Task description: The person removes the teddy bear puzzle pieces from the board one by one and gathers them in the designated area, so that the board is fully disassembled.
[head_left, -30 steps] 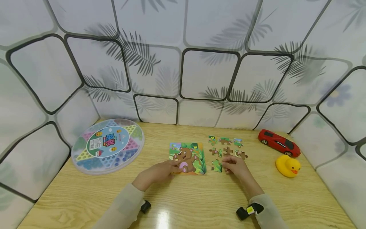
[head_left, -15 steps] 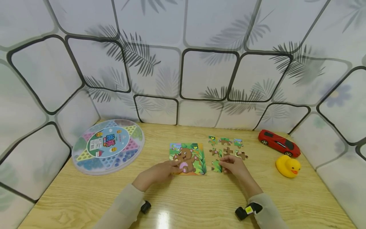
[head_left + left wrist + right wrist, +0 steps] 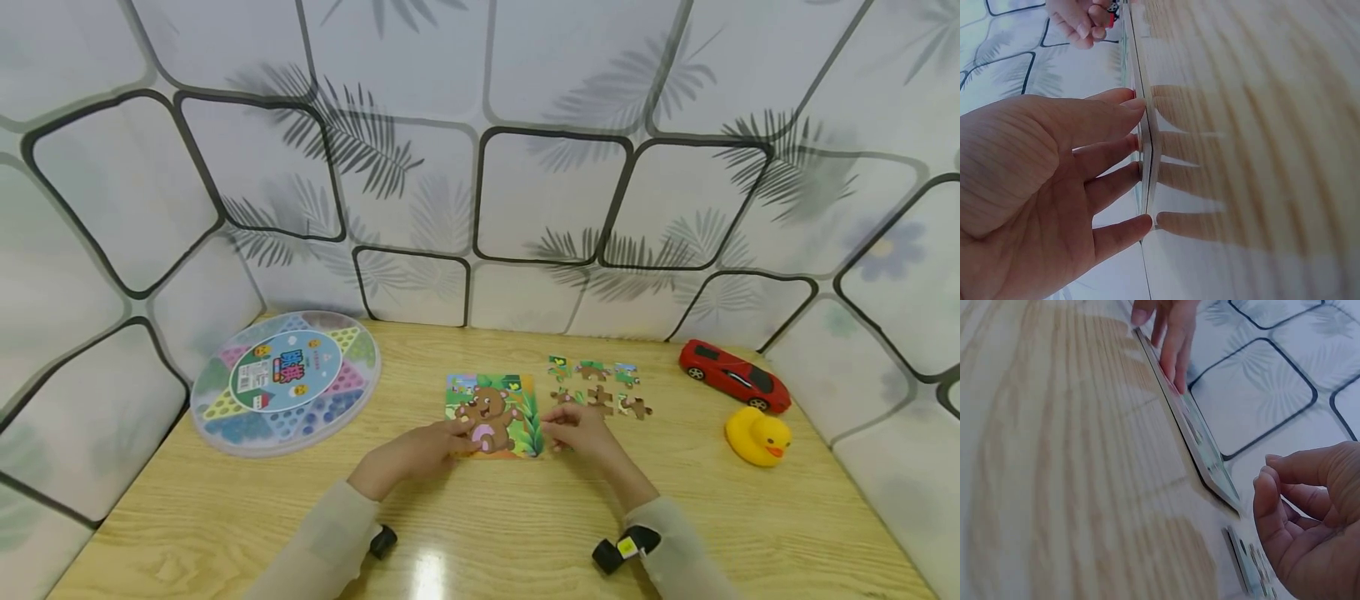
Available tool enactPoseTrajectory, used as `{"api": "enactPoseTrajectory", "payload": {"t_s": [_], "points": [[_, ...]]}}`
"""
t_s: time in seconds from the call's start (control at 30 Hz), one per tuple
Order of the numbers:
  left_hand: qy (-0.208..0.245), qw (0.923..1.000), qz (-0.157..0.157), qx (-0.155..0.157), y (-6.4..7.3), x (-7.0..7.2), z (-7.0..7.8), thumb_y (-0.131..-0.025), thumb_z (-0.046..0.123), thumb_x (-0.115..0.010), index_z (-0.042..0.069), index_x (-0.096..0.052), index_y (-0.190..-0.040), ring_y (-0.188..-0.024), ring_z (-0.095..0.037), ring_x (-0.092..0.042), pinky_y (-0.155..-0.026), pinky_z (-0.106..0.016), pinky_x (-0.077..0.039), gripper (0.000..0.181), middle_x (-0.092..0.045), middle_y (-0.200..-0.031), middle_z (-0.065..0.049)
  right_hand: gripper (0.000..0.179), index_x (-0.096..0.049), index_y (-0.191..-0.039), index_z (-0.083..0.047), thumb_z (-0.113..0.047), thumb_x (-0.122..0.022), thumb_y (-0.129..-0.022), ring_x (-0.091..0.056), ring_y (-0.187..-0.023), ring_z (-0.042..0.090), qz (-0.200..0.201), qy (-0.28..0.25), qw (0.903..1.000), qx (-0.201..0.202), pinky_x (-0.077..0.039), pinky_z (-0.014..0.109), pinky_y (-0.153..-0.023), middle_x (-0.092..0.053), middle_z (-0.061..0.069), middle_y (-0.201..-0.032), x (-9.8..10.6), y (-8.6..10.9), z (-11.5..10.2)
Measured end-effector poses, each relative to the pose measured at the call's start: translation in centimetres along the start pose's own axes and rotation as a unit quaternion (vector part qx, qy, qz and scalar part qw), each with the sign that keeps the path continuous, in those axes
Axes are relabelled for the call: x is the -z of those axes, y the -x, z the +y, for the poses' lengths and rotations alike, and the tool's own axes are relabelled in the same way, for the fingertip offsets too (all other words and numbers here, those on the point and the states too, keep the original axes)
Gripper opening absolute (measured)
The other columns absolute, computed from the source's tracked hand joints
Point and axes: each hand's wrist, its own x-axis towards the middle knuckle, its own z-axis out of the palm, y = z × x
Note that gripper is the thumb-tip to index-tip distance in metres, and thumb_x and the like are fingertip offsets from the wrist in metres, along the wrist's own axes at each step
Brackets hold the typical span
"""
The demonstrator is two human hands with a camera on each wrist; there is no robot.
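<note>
A square bear picture board (image 3: 495, 400) lies flat on the wooden table. My left hand (image 3: 422, 452) rests on its lower left part; in the left wrist view its spread, fairly straight fingers (image 3: 1113, 187) touch the board. Just off the right edge of the board is my right hand (image 3: 588, 437). The right wrist view shows its thumb and fingertips meeting, with nothing visible between them. Loose jigsaw pieces (image 3: 600, 400) lie beyond and right of that hand. Below its fingers, a piece (image 3: 1244, 562) sits close to the board's corner; the hand mostly covers this spot in the head view.
A round Chinese checkers board (image 3: 285, 382) lies at the left. Over on the right are a red toy car (image 3: 733, 375) and a yellow rubber duck (image 3: 757, 436). A patterned cloth wall (image 3: 551, 200) encloses the table's back and sides.
My right hand has moved left from among the jigsaw pieces to the board's right edge, now covering the green piece. My left hand and the board have stayed in place.
</note>
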Motion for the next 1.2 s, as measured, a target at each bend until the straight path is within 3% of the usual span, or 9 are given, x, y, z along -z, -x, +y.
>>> {"api": "enactPoseTrajectory", "payload": {"t_s": [0.23,0.33,0.6,0.77,0.97,1.2], "points": [[-0.016,0.9998,-0.002,-0.015,0.0,0.2,0.3,-0.091,-0.003,-0.055,0.013,-0.055,-0.135,-0.131,-0.033,-0.04,-0.1,-0.044,-0.04,0.046,-0.04,-0.146,-0.016,0.025,-0.058,-0.107,0.013,-0.006,-0.061,-0.091,-0.057,-0.062,0.01,-0.065,0.011,0.9976,0.021,-0.052,0.023,-0.057,-0.061,0.007,-0.082,-1.9,-0.2,-0.3],[-0.008,0.9999,-0.004,-0.011,-0.1,0.1,0.3,-0.092,-0.002,-0.055,0.014,-0.055,-0.135,-0.13,-0.034,-0.041,-0.099,-0.046,-0.041,0.046,-0.04,-0.146,-0.016,0.024,-0.058,-0.108,0.013,-0.004,-0.061,-0.091,-0.058,-0.062,0.01,-0.075,0.011,0.9967,0.028,-0.053,0.023,-0.056,-0.06,0.007,-0.082,-2.7,-0.2,-0.4],[-0.002,0.9999,-0.007,-0.012,-0.3,-0.3,0.0,-0.092,0.001,-0.058,0.014,-0.054,-0.136,-0.132,-0.033,-0.04,-0.101,-0.046,-0.039,0.046,-0.039,-0.147,-0.015,0.021,-0.063,-0.104,0.006,-0.007,-0.066,-0.088,-0.055,-0.064,0.012,-0.047,0.087,0.9936,0.055,-0.05,0.023,-0.053,-0.06,0.005,-0.081,-4.3,-0.5,-0.6],[0.03,0.9994,-0.017,-0.009,-0.5,-0.3,-0.3,-0.092,0.005,-0.059,0.014,-0.052,-0.137,-0.135,-0.032,-0.035,-0.106,-0.046,-0.034,0.046,-0.036,-0.149,-0.014,0.022,-0.064,-0.104,0.004,-0.007,-0.069,-0.086,-0.05,-0.062,0.01,-0.038,0.133,0.989,0.052,-0.042,0.021,-0.051,-0.058,0.003,-0.079,-4.5,-0.7,-0.3],[0.04,0.9988,-0.006,-0.028,-0.6,-0.2,-0.7,-0.091,0.005,-0.06,0.011,-0.055,-0.135,-0.134,-0.033,-0.035,-0.106,-0.046,-0.034,0.044,-0.038,-0.147,-0.015,0.026,-0.063,-0.106,0.003,-0.007,-0.072,-0.083,-0.049,-0.06,0.011,-0.041,0.144,0.9877,0.046,-0.041,0.02,-0.05,-0.058,0.002,-0.076,-4.7,-0.9,-0.4],[0.019,0.9987,0.009,-0.047,-0.4,-0.1,-1.5,-0.09,0.005,-0.061,0.008,-0.056,-0.133,-0.131,-0.034,-0.04,-0.103,-0.046,-0.037,0.043,-0.041,-0.146,-0.013,0.025,-0.063,-0.105,0.002,-0.005,-0.072,-0.083,-0.049,-0.055,0.011,-0.045,0.139,0.988,0.05,-0.043,0.021,-0.047,-0.055,0.002,-0.073,-5.1,-0.9,-0.8]]}}
